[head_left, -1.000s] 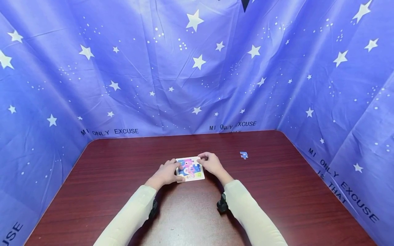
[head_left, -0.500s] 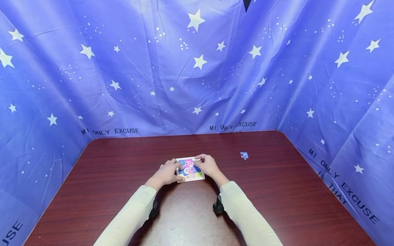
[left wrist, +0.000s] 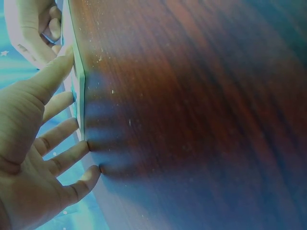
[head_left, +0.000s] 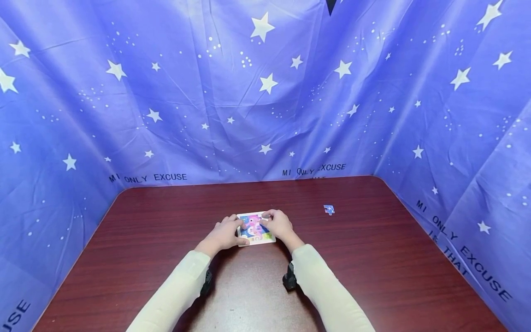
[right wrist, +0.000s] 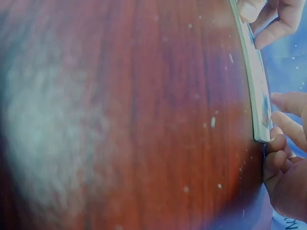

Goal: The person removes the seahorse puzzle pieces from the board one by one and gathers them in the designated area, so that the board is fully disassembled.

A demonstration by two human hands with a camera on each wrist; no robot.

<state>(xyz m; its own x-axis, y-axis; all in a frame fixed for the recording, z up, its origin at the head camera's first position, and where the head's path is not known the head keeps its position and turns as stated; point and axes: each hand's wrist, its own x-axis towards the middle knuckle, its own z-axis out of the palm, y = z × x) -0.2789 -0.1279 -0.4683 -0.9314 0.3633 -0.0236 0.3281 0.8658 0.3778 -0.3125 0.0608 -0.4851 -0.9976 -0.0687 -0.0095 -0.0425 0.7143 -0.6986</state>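
A small square jigsaw board (head_left: 270,240) with a pale border lies on the table, showing a pink cartoon animal (head_left: 251,227) on blue. At its left side my left hand (head_left: 225,234) rests with spread fingers; in the left wrist view the thumb (left wrist: 60,67) touches the near edge, and the outer fingertips reach the tabletop. My right hand (head_left: 280,225) bends over the upper right of the board and covers that part of the picture. In the right wrist view its index finger (right wrist: 288,101) and thumb touch the board, apart from each other, while the other fingers curl beside the corner.
One loose blue jigsaw piece (head_left: 329,210) lies to the right, toward the back of the dark red wooden table (head_left: 137,240). Blue star-printed curtains (head_left: 232,92) hang behind the table and along both sides.
My right hand has shifted left from the board's right edge, further over its upper right area. The left hand, the board and the loose piece have stayed in place.
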